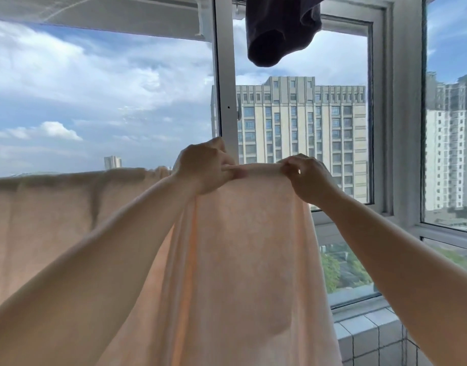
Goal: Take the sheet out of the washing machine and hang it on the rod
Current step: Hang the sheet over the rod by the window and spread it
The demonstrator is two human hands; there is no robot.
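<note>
At the far left we see the peach sheet (55, 207) draped over a horizontal line, its top edge running level across the window; the rod beneath it is hidden by the fabric, so we cannot see it. Moving right, our left hand (204, 171) is raised with its fingers curled, pinching the sheet's upper edge between thumb and fingers. A short taut stretch of that edge spans the gap to our right hand (307, 178), which likewise grips the fabric in curled fingers, knuckles toward us. Below both hands the sheet hangs down in long folds. Above them a dark garment (279, 30) hangs near the white window frame (225, 88). Further right, tall apartment blocks (301, 133) show through the glass, and a tiled ledge (369, 331) sits at lower right.
</note>
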